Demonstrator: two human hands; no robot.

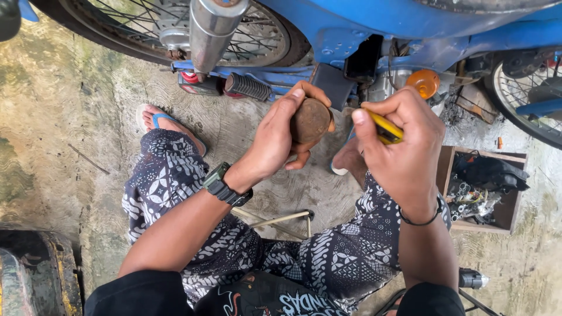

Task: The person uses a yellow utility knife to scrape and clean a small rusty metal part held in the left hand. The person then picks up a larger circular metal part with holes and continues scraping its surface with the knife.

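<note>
My left hand [280,131] grips a round, rusty brown metal part [310,120], its flat dirty face turned up toward me. My right hand [404,143] is closed around a yellow-handled tool [386,130], whose tip points toward the round part; the tip itself is hidden behind my fingers. Both hands are held above my knees, just in front of a blue motorbike [374,26]. A dark watch sits on my left wrist and a thin black band on my right.
The bike's chrome shock absorber [211,29], spoked rear wheel [175,23] and black footpeg [249,86] lie ahead. A wooden box of small parts [483,190] stands at right. An orange indicator lens [424,83] sits near the engine. Concrete floor is stained.
</note>
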